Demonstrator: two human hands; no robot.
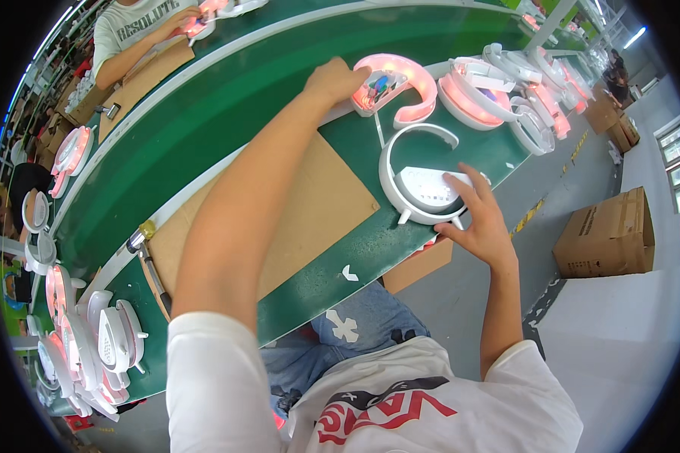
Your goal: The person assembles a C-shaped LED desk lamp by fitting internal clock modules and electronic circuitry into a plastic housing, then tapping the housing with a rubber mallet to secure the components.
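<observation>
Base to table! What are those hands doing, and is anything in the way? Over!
Left hand at glowing C-shaped shell. Right hand on white C-shaped shell. Piled shells crowding close on the right.

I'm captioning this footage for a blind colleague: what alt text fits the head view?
A person's left hand reaches to a pink-lit curved housing with coloured parts showing inside, while the right hand touches a white curved housing. Both housings sit on a green workbench, near a cardboard sheet and more lit units.
</observation>
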